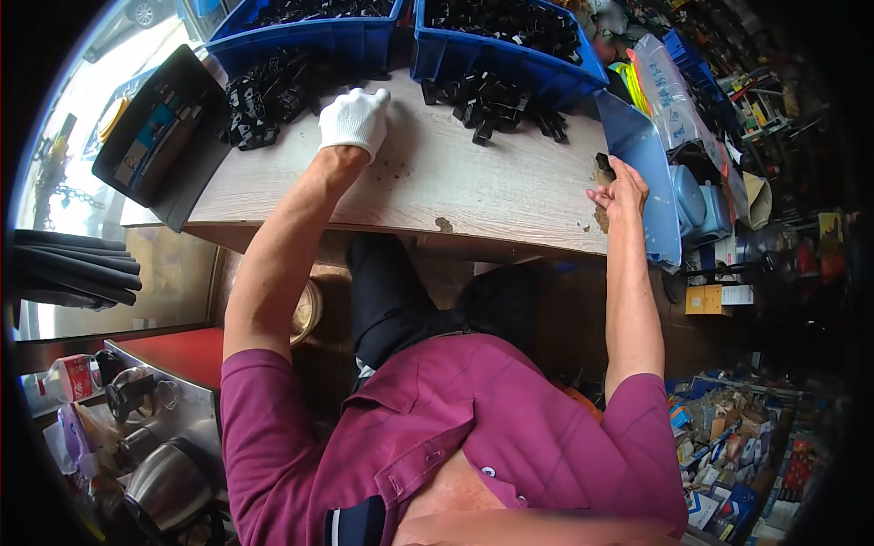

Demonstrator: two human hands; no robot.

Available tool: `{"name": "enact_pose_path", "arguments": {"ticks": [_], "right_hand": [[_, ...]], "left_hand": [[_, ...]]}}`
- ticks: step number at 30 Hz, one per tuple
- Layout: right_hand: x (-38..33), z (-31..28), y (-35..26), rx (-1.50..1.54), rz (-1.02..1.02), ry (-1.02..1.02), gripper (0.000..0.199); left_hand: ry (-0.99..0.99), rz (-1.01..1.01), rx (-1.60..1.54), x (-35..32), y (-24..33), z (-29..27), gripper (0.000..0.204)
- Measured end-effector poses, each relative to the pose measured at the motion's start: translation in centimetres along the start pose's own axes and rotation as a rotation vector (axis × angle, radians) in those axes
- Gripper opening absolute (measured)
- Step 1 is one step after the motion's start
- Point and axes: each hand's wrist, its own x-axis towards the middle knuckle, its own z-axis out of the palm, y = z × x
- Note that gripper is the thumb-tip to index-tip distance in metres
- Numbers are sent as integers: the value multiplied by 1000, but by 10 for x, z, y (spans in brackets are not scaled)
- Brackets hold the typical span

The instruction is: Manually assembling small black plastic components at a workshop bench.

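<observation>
My left hand (355, 120), in a white knit glove, is closed over the table at the near edge of a heap of small black plastic parts (259, 100). Its curled fingers hide whatever may be in them. At the table's right side my bare right hand (624, 191) pinches a small black plastic part (602, 162) between thumb and fingertips, beside a blue upright panel (642, 164). A second heap of black parts (496, 105) lies between my hands, farther back.
Two blue bins (309, 38) full of black parts stand along the back of the pale wooden table (492, 191). A tablet in a dark case (159, 123) leans at the left. Beyond the panel are light-blue containers (696, 202). A metal kettle (173, 482) stands at lower left.
</observation>
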Motion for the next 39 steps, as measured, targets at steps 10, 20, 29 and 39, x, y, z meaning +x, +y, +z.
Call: {"name": "enact_pose_path", "arguments": {"ticks": [10, 20, 29, 39], "right_hand": [[-14, 52, -6, -371, -49, -262, 47], [-9, 68, 0, -744, -224, -231, 40], [-58, 56, -2, -583, -32, -500, 35], [-55, 62, -6, -484, -178, -505, 60]], "left_hand": [[-455, 55, -102, -14, 33, -47, 25], [-352, 195, -112, -30, 44, -39, 18], [-389, 220, -150, -29, 35, -42, 17], [-123, 272, -181, -49, 25, -28, 15]]}}
